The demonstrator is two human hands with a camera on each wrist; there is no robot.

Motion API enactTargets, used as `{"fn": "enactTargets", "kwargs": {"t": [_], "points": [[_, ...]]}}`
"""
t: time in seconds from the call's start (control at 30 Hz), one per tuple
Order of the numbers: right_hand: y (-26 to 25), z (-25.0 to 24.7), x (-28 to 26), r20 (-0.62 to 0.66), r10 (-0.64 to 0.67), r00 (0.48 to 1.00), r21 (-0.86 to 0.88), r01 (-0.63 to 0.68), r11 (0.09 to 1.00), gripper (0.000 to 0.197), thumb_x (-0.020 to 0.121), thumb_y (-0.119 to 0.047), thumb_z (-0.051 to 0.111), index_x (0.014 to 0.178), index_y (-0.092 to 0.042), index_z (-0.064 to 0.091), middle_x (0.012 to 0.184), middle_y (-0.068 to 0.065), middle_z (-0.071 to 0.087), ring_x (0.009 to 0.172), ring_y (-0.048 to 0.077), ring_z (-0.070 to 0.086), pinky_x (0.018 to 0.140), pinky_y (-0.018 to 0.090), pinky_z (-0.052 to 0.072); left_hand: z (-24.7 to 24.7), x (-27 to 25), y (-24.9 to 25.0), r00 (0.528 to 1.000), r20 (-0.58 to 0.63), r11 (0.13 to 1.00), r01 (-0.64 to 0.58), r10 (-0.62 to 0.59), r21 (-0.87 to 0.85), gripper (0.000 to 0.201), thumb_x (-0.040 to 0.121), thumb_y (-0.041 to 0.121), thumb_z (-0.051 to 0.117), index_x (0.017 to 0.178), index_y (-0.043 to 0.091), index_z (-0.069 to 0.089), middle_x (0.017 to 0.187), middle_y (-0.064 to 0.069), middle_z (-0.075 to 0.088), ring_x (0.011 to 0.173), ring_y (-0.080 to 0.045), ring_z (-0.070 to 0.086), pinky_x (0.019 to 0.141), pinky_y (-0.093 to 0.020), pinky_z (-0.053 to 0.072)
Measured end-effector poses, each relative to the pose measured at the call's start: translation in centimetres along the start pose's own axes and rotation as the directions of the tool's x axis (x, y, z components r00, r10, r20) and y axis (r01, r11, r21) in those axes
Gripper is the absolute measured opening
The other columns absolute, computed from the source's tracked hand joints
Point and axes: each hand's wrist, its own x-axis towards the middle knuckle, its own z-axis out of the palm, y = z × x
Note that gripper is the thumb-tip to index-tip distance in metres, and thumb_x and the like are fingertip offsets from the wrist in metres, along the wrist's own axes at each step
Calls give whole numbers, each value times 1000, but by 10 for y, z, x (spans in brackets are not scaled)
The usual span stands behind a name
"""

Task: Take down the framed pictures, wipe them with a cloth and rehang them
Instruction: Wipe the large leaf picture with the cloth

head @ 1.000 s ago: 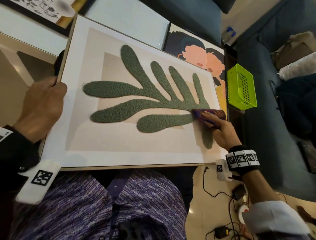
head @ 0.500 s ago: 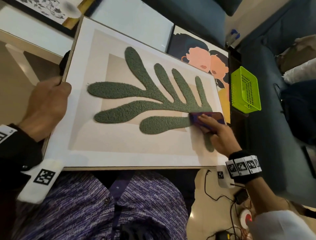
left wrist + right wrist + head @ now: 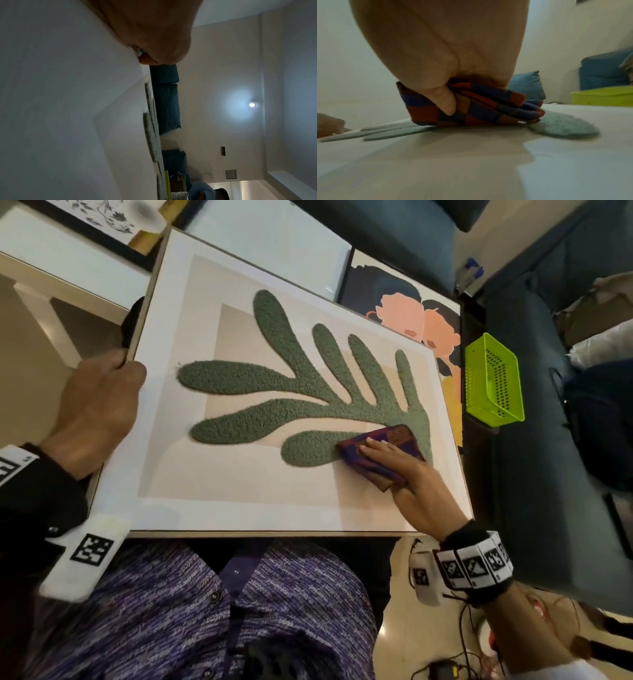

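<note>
A large framed picture point(image 3: 239, 501) with a green leaf shape point(image 3: 291, 412) lies flat across my lap. My left hand point(image 3: 99, 402) grips its left edge, thumb on the glass and fingers hidden under the frame; the left wrist view shows that hand point(image 3: 145, 27) at the picture's rim point(image 3: 68, 108). My right hand point(image 3: 411, 477) presses a folded purple and red checked cloth point(image 3: 380, 446) onto the glass at the leaf's lower right. In the right wrist view the thumb point(image 3: 443, 98) is tucked into the cloth point(image 3: 479, 108), pinching it against the fingers above.
Behind the held picture, a picture of two faces point(image 3: 404, 309), a pale frame point(image 3: 281, 237) and a black-framed botanical print point(image 3: 99, 220) lie flat. A lime green basket point(image 3: 493, 381) stands to the right, beside a blue sofa point(image 3: 548, 474). Cables point(image 3: 445, 662) trail on the floor.
My right hand has slid the cloth a little to the left and nearer, onto the lowest leaf lobe. The left hand keeps its grip on the frame edge.
</note>
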Motion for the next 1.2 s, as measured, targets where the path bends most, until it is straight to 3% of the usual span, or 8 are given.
{"fn": "enactTargets", "kwargs": {"t": [0.1,0.17,0.37,0.57,0.77,0.93,1.1,1.2], "points": [[19,-9,8,-157,147,977,-26,-153,988,74,83,12,55,140,-36,58,150,-12,50,147,12,36,125,39,24,1,-2,1,1000,10,1000,3,-3,-4,24,94,24,44,79,9,55,75,-3,52,82,-31,49,74,-43,37],[6,0,10,-176,165,970,-33,-173,984,75,81,10,53,142,-33,56,153,-9,47,148,16,34,125,35,21,1,-3,4,1000,3,1000,-1,1,-3,24,95,22,44,88,4,59,75,-5,52,80,-31,48,72,-42,36],[-51,36,0,-15,-148,989,59,149,987,81,69,6,44,142,-28,58,154,-11,46,150,9,29,124,29,19,1,-6,7,1000,-5,1000,-12,12,22,22,98,17,43,80,6,51,73,-7,49,69,-27,41,65,-40,31],[-25,16,13,-204,184,962,4,-187,982,74,77,-2,47,142,-35,56,154,-14,44,149,13,31,124,34,23,0,-7,8,1000,-16,1000,8,-8,23,27,98,17,44,71,12,43,71,-4,46,70,-27,40,69,-39,31],[-79,54,3,-17,-146,989,47,147,988,79,73,2,44,144,-30,55,156,-11,43,152,9,24,125,34,19,-1,-7,8,1000,-1,1000,8,-8,15,27,97,19,44,71,15,47,72,-2,48,72,-25,43,72,-40,33],[-55,35,15,-198,72,978,18,-70,997,75,73,-9,41,143,-32,56,156,-11,43,150,14,29,122,44,27,0,-10,10,1000,2,1000,14,-14,-8,29,97,17,45,68,16,45,70,-2,46,64,-21,40,72,-38,31],[-99,59,11,36,-176,984,-93,179,979,81,73,-8,45,148,-36,48,161,-13,34,154,12,18,125,40,15,-2,-9,9,1000,2,1000,6,-6,-1,26,96,19,44,70,15,46,70,-1,46,71,-24,41,72,-39,33],[-89,55,17,-7,-151,989,-45,151,988,78,74,-9,43,145,-38,52,159,-16,37,153,6,19,125,41,16,-1,-10,10,1000,-10,1000,10,-10,6,29,98,17,44,70,14,45,70,-1,46,66,-20,40,72,-37,32]]}}
